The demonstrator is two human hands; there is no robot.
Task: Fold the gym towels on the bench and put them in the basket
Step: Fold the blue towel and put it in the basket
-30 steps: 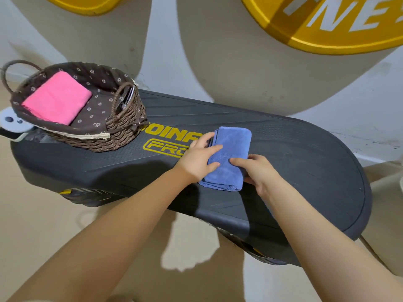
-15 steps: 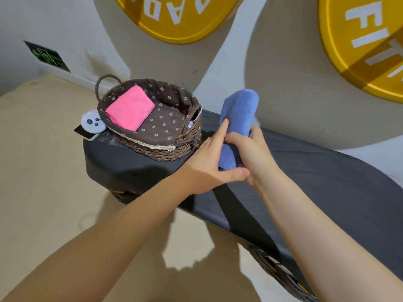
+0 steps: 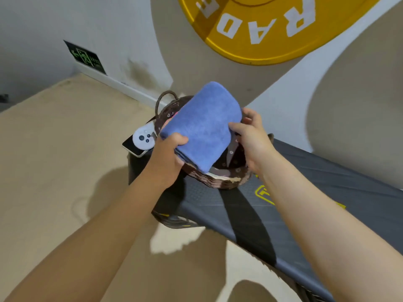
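A folded blue towel (image 3: 200,125) hangs in the air over the brown wicker basket (image 3: 220,182), which stands at the left end of the dark grey bench (image 3: 327,192). My left hand (image 3: 168,158) grips the towel's near left edge. My right hand (image 3: 250,140) holds its right side, thumb on top. The towel hides most of the basket's inside; only a sliver of the pink towel (image 3: 174,114) shows behind it. One basket handle (image 3: 163,101) sticks up at the back.
A white controller (image 3: 144,138) lies on a phone-like slab at the bench's left tip, right beside the basket. Beige floor spreads to the left and below. A wall with a big yellow disc (image 3: 272,29) is behind the bench.
Both hands lifted the blue towel off the bench and carried it left, from beside the basket to above it. The towel now lies flatter and covers the pink towel.
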